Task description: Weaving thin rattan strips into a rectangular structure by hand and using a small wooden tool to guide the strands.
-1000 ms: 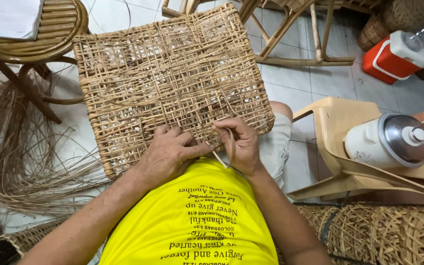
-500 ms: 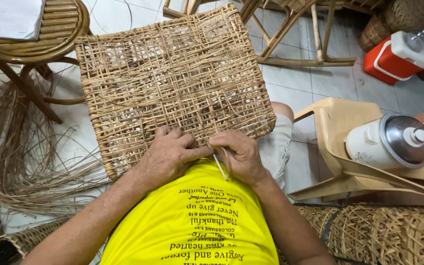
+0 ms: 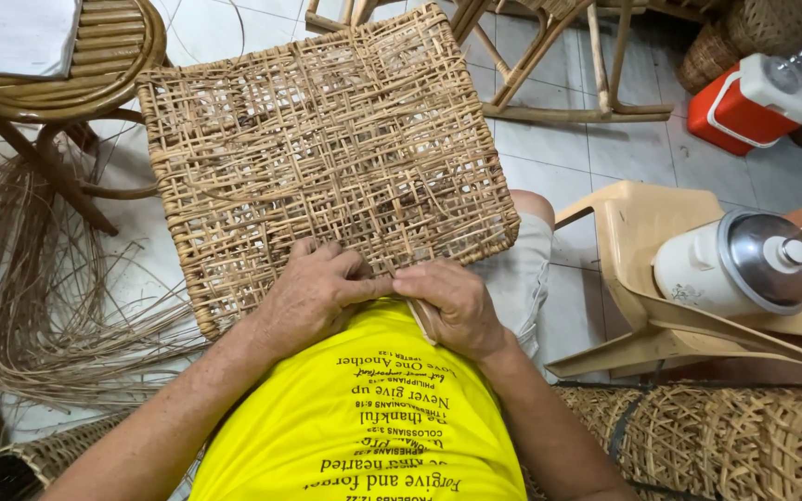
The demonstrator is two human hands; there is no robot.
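Observation:
A square woven rattan panel [image 3: 327,158] with an open lattice rests on my lap, tilted away from me. My left hand [image 3: 313,292] presses on its near edge, thumb stretched toward the right. My right hand [image 3: 452,301] sits beside it at the same edge, fingers pinched on a thin rattan strip [image 3: 422,320] that runs down toward my yellow shirt. The two hands touch at the thumb and fingertips.
Loose rattan strands [image 3: 30,288] lie on the tiled floor at left under a round rattan stool [image 3: 95,56]. A beige plastic chair [image 3: 642,241] holds a white cooker pot [image 3: 744,264] at right. A red cooler [image 3: 744,102] stands far right. Woven baskets [image 3: 717,445] sit near my right elbow.
My right hand has drawn the strip down and closer to my body, then closed in against my left hand at the panel's near edge. The panel has barely shifted.

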